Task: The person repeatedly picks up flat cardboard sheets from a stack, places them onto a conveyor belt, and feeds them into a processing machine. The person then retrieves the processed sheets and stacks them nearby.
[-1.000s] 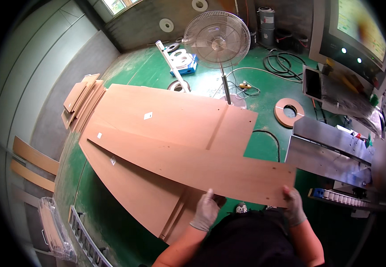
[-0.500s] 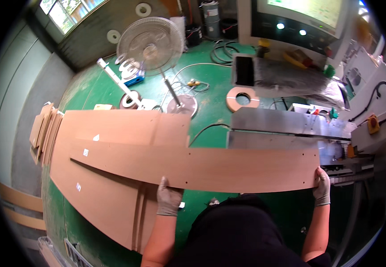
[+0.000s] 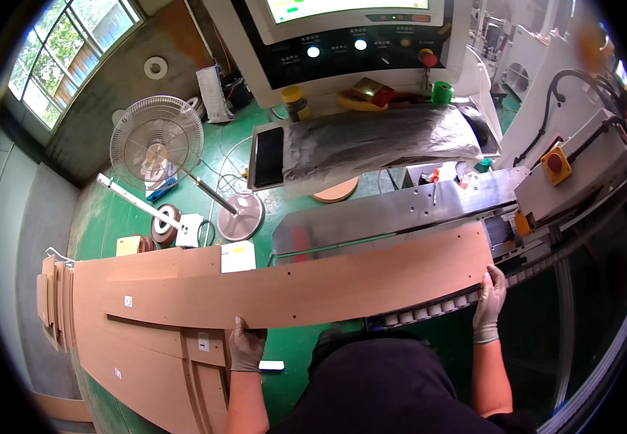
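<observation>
A long brown wooden board point(image 3: 371, 278) with small dark drilled holes and a white label stretches across in front of me. My left hand point(image 3: 247, 347), in a thin grey glove, grips its near edge left of centre, thumb on top and fingers hidden underneath. My right hand point(image 3: 490, 300), gloved too, is closed on the near corner at the right end. That end lies over the row of white rollers point(image 3: 429, 312) beside the metal machine bed point(image 3: 400, 213). At the left, the board extends over a stack of larger brown panels point(image 3: 132, 369).
A control console point(image 3: 371, 50) with lit buttons stands beyond a plastic-covered tray point(image 3: 385, 137). Right of the bed is a machine housing with a red knob point(image 3: 555, 162). A standing fan point(image 3: 157, 141) is at the far left, near a white stand point(image 3: 140, 202). More boards point(image 3: 54, 304) lean by the left wall.
My view has turned to the right and nearer the machine. Both hands have kept hold of the board, whose right end now sits over the rollers by the metal bed.
</observation>
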### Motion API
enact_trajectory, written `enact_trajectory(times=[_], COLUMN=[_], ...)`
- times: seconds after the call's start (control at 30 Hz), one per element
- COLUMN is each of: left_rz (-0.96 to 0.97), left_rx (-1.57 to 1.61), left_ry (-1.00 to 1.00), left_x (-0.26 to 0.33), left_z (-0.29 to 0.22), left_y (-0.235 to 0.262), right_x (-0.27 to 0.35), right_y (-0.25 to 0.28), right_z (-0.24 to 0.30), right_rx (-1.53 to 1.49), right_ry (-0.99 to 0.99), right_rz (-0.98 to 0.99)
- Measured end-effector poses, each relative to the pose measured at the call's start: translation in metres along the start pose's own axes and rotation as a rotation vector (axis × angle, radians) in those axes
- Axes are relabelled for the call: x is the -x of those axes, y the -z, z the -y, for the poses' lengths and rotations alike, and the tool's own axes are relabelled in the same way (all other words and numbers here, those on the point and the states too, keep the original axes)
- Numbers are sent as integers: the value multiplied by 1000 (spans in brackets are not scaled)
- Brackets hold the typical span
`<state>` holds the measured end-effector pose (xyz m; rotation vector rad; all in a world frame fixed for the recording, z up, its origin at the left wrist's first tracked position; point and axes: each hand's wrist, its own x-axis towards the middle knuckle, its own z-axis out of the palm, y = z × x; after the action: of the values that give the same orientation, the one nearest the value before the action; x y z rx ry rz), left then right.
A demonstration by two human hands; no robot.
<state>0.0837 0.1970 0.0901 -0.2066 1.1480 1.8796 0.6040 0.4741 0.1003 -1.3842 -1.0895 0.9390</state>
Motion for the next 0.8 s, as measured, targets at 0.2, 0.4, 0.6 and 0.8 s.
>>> enact_trajectory(times=[0.2,0.4,0.6,0.8], left_rz=[-9,-50,183,29], left_rx=[-73,-300,-170,-318], left_ry=[16,125,-74,-114], left_x=[-8,-14,-36,-41], left_z=[12,4,5,7], left_y=[-45,-37,-21,-6], right_x=[13,18,22,27], right_y=[-13,-31,-36,-26], right_z=[7,15,29,4], right_rx=[-277,-388,297,-28], right_ry=[-246,-254,-45,-61], right_rz=[-2,-7,130,174])
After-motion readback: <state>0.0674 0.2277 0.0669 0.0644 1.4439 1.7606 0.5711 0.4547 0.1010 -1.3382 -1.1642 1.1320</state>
